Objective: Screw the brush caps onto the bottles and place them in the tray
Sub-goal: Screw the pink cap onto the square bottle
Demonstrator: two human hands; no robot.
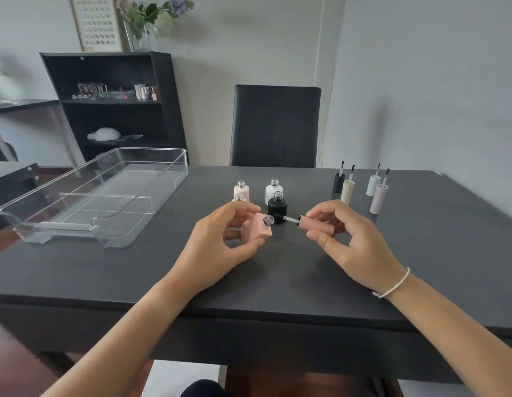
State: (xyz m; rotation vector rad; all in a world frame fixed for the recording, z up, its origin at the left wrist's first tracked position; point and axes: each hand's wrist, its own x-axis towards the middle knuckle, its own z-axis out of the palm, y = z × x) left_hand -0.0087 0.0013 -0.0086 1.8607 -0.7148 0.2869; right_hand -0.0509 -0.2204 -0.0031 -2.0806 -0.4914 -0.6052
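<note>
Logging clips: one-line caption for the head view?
Left hand tilts pink square bottle; right hand aims pink brush cap at it.

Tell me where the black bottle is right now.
In the head view the black bottle stands uncapped on the table near the centre, just beyond the gap between both hands, in front of the white bottle.

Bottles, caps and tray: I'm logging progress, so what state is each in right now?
Pink bottle: uncapped, tilted, held in left hand.
Pink brush cap: off, in right hand, brush aimed at the neck.
Black bottle: upright, open.
White bottle: upright, open.
Four brush caps: standing, brushes up.
Tray: no bottles inside.
</note>
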